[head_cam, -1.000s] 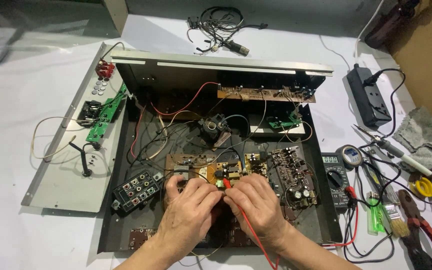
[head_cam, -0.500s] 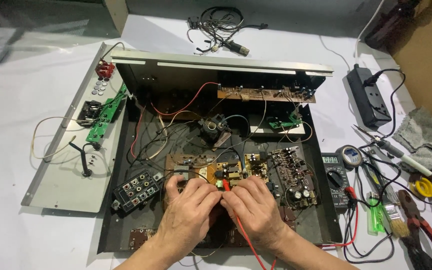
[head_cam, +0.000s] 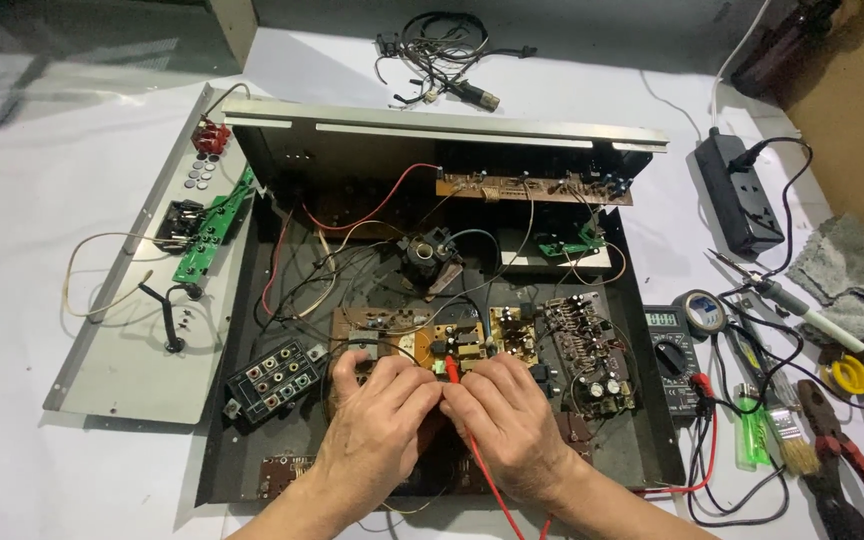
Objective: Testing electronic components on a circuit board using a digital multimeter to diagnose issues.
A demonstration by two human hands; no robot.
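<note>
We see both hands low in the middle of the frame, fingers curled and meeting over the brown board (head_cam: 452, 335) inside the open chassis (head_cam: 282, 400). Our right hand (head_cam: 507, 415) pinches a red probe (head_cam: 451, 369), its tip on the board and its red lead running down under the wrist. Our left hand (head_cam: 377, 425) is closed too, fingertips pressed to the board just beside the probe; we cannot tell whether it grips anything. Left of the hands sits a jack panel (head_cam: 274, 378). To the right of the chassis lies a multimeter (head_cam: 670, 355), then pliers (head_cam: 837, 450) at the lower right edge. A power strip (head_cam: 737, 195) lies at upper right, a loose metal panel (head_cam: 142, 300) at left.
</note>
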